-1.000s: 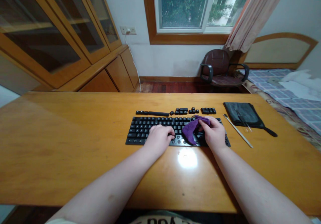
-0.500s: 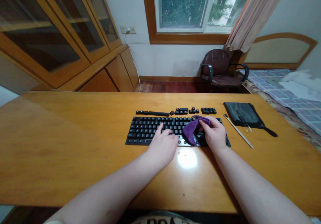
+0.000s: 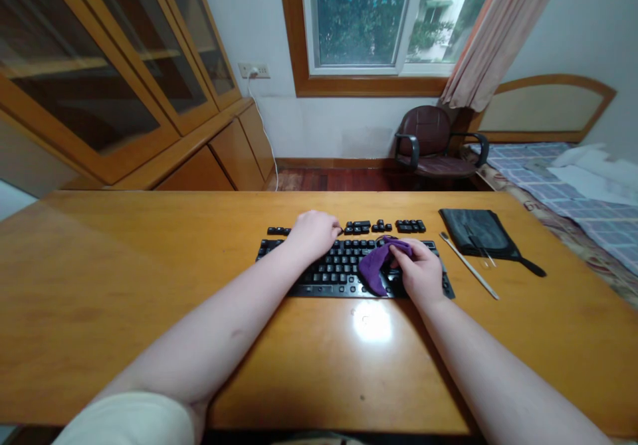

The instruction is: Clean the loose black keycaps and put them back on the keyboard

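Note:
A black keyboard [image 3: 333, 269] lies on the desk, with bare spots in its bottom row and right part where keycaps are off. Loose black keycaps [image 3: 359, 227] are laid in a row behind it. My left hand [image 3: 316, 232] reaches over the keyboard to that row, thumb and fingertips closed on a single small keycap [image 3: 341, 231]; its forearm hides the keyboard's left part. My right hand [image 3: 421, 269] pinches a purple cloth [image 3: 375, 269] draped over the keyboard's right side, covering some of the bare keys.
Right of the keyboard lie a thin brush with a pale handle [image 3: 471, 267] and a black pouch [image 3: 481, 232] with tweezer-like metal prongs on it. Beyond the wooden desk [image 3: 124, 285] stand a chair [image 3: 426, 136], a bed [image 3: 538, 159] and a glass-doored cabinet [image 3: 164, 126].
My left hand has moved from the keyboard's lower middle up and away to the loose keycaps, closing on one. The right hand stays at the keyboard with the purple cloth.

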`<state>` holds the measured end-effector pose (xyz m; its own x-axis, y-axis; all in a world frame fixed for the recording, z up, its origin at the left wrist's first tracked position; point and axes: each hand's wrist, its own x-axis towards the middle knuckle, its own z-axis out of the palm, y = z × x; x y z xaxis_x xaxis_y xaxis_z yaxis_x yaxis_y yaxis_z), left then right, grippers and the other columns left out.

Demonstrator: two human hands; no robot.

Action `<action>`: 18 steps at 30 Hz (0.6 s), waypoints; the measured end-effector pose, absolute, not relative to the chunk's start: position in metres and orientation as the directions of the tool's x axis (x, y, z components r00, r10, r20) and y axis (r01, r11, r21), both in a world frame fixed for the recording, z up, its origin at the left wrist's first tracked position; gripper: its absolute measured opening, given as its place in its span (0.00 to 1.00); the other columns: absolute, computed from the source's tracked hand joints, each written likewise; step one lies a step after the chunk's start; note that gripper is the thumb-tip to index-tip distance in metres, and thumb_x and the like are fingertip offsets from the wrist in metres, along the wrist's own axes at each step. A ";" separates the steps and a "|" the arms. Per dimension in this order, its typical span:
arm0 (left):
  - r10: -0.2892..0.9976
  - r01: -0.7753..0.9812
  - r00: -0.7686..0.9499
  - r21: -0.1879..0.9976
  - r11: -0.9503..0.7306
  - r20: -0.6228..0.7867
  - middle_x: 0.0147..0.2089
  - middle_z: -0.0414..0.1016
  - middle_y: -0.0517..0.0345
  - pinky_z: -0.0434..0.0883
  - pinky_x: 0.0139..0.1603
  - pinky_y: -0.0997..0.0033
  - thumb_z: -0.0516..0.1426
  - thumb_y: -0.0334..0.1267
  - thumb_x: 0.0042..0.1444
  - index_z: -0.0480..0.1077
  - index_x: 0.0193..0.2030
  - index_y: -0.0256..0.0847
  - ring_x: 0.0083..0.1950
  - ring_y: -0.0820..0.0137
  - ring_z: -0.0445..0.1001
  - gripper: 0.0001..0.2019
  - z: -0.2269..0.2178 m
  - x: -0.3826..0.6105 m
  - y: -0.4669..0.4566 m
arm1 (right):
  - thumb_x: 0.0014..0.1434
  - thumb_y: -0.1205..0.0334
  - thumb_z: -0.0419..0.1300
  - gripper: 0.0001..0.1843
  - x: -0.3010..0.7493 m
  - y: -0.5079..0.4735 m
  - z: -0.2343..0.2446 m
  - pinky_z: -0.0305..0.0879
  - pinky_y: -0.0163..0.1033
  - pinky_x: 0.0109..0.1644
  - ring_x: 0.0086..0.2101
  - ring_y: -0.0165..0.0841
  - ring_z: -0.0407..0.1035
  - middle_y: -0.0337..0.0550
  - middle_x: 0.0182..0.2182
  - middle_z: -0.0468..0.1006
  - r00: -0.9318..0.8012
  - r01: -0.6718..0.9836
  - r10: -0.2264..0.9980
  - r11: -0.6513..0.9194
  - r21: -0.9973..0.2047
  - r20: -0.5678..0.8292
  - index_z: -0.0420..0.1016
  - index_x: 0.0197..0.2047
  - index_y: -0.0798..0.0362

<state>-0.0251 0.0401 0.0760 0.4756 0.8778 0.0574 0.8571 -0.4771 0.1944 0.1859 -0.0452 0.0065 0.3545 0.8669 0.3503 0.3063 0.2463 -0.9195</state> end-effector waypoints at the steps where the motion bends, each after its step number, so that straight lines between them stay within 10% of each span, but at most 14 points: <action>1: 0.903 0.882 0.428 0.200 -0.428 0.045 0.40 0.79 0.50 0.66 0.50 0.57 0.52 0.40 0.56 0.77 0.38 0.43 0.46 0.57 0.73 0.12 0.075 -0.023 0.058 | 0.51 0.57 0.63 0.07 0.186 -0.046 0.007 0.67 0.38 0.29 0.23 0.30 0.67 0.42 0.30 0.75 0.350 0.310 0.868 0.248 -0.918 0.352 0.76 0.32 0.52; 18: 0.878 0.869 0.478 0.152 -0.470 -0.016 0.44 0.78 0.48 0.63 0.52 0.57 0.56 0.43 0.52 0.77 0.41 0.44 0.49 0.56 0.71 0.13 0.042 0.014 0.120 | 0.51 0.57 0.63 0.08 0.182 -0.048 0.013 0.68 0.36 0.25 0.26 0.31 0.69 0.44 0.31 0.75 0.346 0.287 0.875 0.243 -0.926 0.337 0.77 0.31 0.53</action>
<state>0.0139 0.1200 0.0419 0.4778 0.8783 -0.0156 0.8693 -0.4702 0.1524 0.1817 -0.0482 0.0131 0.3465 0.8752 0.3375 0.2873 0.2435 -0.9264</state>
